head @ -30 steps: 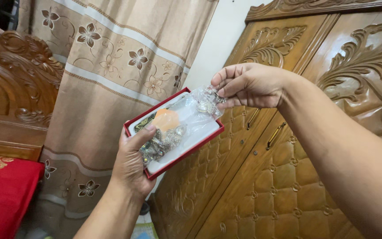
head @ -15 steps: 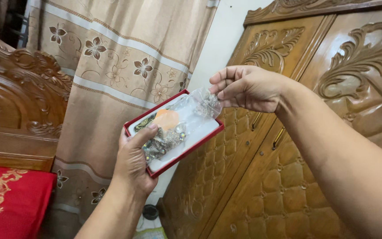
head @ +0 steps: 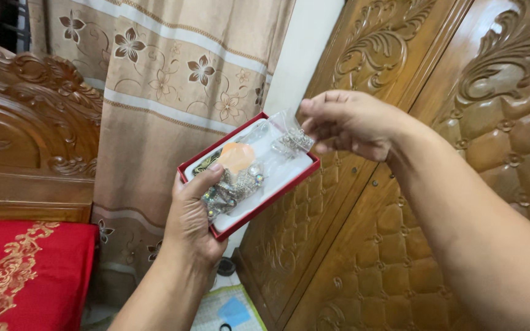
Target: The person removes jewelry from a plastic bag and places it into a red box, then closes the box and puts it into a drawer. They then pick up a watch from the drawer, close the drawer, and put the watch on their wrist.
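Jewellery box (head: 289, 178), red-rimmed with a white lining, sits in the middle of the frame, cupped from below in my left hand (head: 191, 220), whose thumb presses down on the glittering silver pieces (head: 231, 190) at its lower end. My right hand (head: 348, 122), right of centre, pinches the top corner of a clear plastic bag (head: 280, 138) between thumb and fingertips; the bag trails down into the box, with sparkling bits gathered near my fingers and an orange patch (head: 236, 156) showing lower down. By my reckoning the bag is only half lifted out, and most of the contents still lie inside. Behind stand a carved wooden wardrobe (head: 461, 122) at right, a flowered beige curtain (head: 173, 92) at upper left, and a red bedcover (head: 26, 270) at lower left.
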